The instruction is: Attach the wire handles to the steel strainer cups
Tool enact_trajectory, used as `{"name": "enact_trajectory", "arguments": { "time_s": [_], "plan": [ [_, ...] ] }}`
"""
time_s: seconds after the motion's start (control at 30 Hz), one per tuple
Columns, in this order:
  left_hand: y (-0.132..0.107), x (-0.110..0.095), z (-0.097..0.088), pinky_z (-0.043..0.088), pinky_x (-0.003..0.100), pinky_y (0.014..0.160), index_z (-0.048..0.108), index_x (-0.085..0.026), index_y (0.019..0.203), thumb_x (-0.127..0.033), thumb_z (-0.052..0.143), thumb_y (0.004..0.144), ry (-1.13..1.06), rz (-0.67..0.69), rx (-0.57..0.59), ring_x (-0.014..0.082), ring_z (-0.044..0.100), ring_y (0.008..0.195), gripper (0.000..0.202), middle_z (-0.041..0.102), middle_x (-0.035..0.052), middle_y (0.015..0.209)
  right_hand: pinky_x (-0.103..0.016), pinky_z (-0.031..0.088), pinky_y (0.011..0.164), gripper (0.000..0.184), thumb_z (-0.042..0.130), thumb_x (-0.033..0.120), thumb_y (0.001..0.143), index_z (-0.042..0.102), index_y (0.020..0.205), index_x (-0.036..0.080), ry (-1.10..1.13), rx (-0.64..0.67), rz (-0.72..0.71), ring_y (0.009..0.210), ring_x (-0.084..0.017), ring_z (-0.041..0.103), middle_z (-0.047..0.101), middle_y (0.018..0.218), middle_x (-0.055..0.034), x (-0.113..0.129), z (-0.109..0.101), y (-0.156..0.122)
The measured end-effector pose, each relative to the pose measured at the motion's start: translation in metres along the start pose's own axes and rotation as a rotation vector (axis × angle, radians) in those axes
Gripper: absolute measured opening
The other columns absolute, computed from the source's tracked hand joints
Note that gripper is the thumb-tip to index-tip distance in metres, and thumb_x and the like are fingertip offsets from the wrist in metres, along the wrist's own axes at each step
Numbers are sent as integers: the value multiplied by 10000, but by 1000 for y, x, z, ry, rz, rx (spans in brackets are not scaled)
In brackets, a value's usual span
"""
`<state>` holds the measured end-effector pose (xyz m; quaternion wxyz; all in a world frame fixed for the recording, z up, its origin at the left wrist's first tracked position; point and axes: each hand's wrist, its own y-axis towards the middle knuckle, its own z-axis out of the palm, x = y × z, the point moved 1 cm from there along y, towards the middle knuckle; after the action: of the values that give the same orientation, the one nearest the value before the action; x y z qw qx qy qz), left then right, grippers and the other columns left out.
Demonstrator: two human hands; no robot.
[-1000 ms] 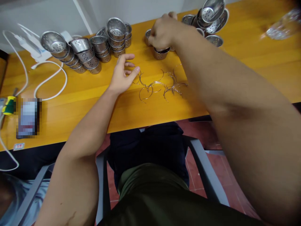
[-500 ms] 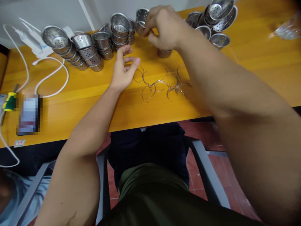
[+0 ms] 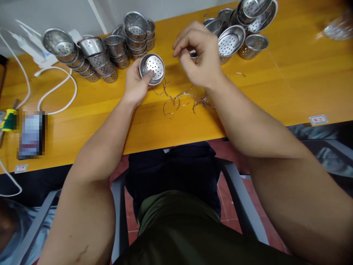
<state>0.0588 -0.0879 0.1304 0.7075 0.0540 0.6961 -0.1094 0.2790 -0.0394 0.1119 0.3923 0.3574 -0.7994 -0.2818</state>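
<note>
My left hand (image 3: 138,81) is closed on a perforated metal cup (image 3: 157,65), its thumb over the near rim and the holed bottom facing me. To the right, my right hand (image 3: 202,53) hovers over the table with loosely curled fingers. A small gap shows between its thumb and fingertips, and nothing is seen in it. Part of a metal cup (image 3: 193,54) shows behind that hand. Below both hands lie several thin curved wires (image 3: 179,101), loosely tangled on the table; my right forearm covers some of them.
Stacks of perforated cups (image 3: 100,60) stand at the back left, and a heap of cups (image 3: 228,42) at the back right. A white cable (image 3: 75,92), a phone (image 3: 31,134) and a yellow-green handle (image 3: 9,119) lie left. A clear plastic item (image 3: 339,29) is far right.
The cup that was at my right hand at the back is now in my left hand. My right hand has drawn back from it, slightly right and towards me.
</note>
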Motion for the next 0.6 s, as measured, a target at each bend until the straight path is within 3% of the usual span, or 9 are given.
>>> {"name": "enact_trajectory", "arguments": {
  "time_s": [0.17, 0.3, 0.43, 0.5, 0.6],
  "plan": [
    [16, 21, -20, 507, 531, 1364, 768, -395, 1383, -686, 908, 1008, 110, 81, -44, 308, 550, 1624, 495, 899, -79, 1182, -446, 599, 919, 162, 756, 233, 924, 796, 1078, 265, -4, 276, 38, 918, -276, 688, 752, 1001, -78, -35, 18, -6],
    [45, 49, -48, 520, 412, 1323, 759, -390, 1183, -531, 960, 905, 195, 376, -280, 267, 653, 1417, 372, 865, -129, 1277, -518, 599, 1020, 213, 830, 384, 946, 840, 1145, 307, -64, 496, 67, 1066, -342, 726, 763, 1143, -102, -42, 32, -13],
    [58, 60, -62, 550, 366, 1289, 710, -334, 1187, -401, 941, 976, 280, 444, -370, 217, 663, 1357, 320, 833, -112, 1237, -572, 603, 1045, 152, 760, 431, 975, 840, 1060, 333, -123, 540, 116, 1109, -400, 745, 779, 1159, -112, -38, 33, -16],
    [58, 61, -64, 528, 370, 1313, 672, -344, 1249, -458, 977, 949, 277, 416, -347, 206, 633, 1398, 443, 820, -130, 1269, -575, 603, 1043, 140, 744, 442, 966, 826, 1014, 339, -148, 537, 144, 1108, -404, 742, 783, 1137, -107, -39, 30, -16],
    [57, 63, -64, 514, 440, 1314, 664, -444, 1353, -703, 969, 899, 226, 336, -265, 273, 518, 1579, 604, 804, -139, 1374, -572, 603, 1028, 143, 748, 483, 946, 792, 945, 347, -163, 541, 159, 1104, -405, 730, 781, 1091, -102, -42, 26, -15]
  ]
}}
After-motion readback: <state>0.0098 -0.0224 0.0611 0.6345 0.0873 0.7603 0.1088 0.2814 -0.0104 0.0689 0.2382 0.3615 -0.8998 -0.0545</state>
